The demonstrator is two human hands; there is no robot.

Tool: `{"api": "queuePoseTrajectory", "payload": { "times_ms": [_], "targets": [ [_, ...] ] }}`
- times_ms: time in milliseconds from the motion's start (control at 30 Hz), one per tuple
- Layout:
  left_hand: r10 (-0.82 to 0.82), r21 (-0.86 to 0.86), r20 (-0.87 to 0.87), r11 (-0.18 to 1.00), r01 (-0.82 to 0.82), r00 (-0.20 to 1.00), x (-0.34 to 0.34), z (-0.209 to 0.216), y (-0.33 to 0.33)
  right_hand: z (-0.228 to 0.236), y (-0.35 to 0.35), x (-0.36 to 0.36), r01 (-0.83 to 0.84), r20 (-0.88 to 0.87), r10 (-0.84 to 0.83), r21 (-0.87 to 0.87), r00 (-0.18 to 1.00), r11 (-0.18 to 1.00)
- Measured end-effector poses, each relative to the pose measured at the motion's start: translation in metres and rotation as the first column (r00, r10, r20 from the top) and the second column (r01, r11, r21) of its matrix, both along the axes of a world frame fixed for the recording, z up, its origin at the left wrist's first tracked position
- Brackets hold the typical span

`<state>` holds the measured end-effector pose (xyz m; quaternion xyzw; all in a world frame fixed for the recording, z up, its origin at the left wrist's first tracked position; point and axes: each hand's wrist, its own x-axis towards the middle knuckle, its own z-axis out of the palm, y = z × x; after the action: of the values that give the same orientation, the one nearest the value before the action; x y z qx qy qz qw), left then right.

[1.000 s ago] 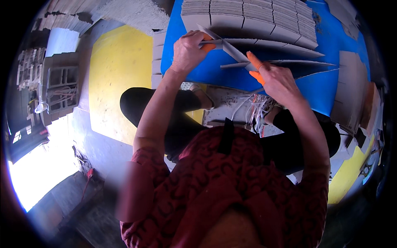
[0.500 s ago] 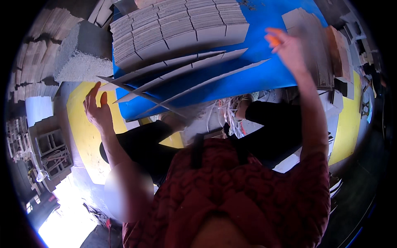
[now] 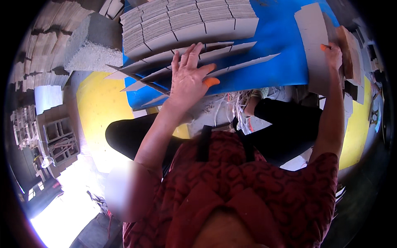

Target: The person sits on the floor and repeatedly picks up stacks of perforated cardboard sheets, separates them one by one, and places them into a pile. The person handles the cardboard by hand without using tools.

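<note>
Far left, tall piles of flat card (image 3: 43,45) crowd the room's edge, and below them sits a grey block with open compartments (image 3: 60,136), with bright white light spilling over the floor beneath. Moving right, a yellow sheet (image 3: 97,111) covers the floor, and a rough grey block (image 3: 93,45) stands just beside the desk (image 3: 285,58), its top a vivid blue. Up on that blue, at the back, a thick stack of slotted card strips (image 3: 190,25) runs across. In front, loose card strips (image 3: 231,51) stand on edge, with one crossing strip (image 3: 151,84) cutting through at the left. Over them comes the left hand (image 3: 188,82), fingers spread wide, holding nothing; contact is hard to tell. Below the desk, pale tangled bands (image 3: 233,113) lie by a foot. On the right, an upright card stack (image 3: 312,49) meets the right hand (image 3: 334,57): fingers curled at its face, though whether they grip a piece, I cannot tell. Beyond, another yellow sheet (image 3: 355,128).
</note>
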<state>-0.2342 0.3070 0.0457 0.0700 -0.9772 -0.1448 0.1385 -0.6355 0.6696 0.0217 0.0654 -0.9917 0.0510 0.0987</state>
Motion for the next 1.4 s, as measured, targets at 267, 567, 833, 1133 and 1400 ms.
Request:
{"api": "queuePoseTrajectory", "payload": {
  "times_ms": [267, 567, 833, 1133, 1400],
  "targets": [
    [-0.021, 0.023, -0.022, 0.999, 0.022, 1.0, -0.008, 0.0, 0.007, 0.077, -0.037, 0.074, -0.183, -0.309, 0.147, -0.091, 0.94, 0.979],
    [-0.105, 0.154, 0.04, 0.983, 0.098, 0.994, -0.004, -0.005, 0.015, 0.055, -0.093, 0.182, -0.55, -0.2, 0.529, -0.503, 0.825, 0.666],
    [-0.127, 0.138, 0.03, 0.983, 0.121, 0.992, -0.005, -0.005, 0.015, 0.022, -0.112, 0.198, -0.65, -0.239, 0.623, -0.469, 0.745, 0.598],
    [-0.11, 0.217, -0.09, 0.968, 0.127, 0.99, -0.011, -0.005, 0.008, 0.025, -0.146, 0.221, -0.81, -0.339, 0.764, -0.443, 0.549, 0.385],
    [-0.119, 0.22, -0.079, 0.966, 0.133, 0.99, -0.009, -0.003, 0.006, 0.027, -0.151, 0.217, -0.802, -0.25, 0.796, -0.42, 0.552, 0.424]
  ]
}}
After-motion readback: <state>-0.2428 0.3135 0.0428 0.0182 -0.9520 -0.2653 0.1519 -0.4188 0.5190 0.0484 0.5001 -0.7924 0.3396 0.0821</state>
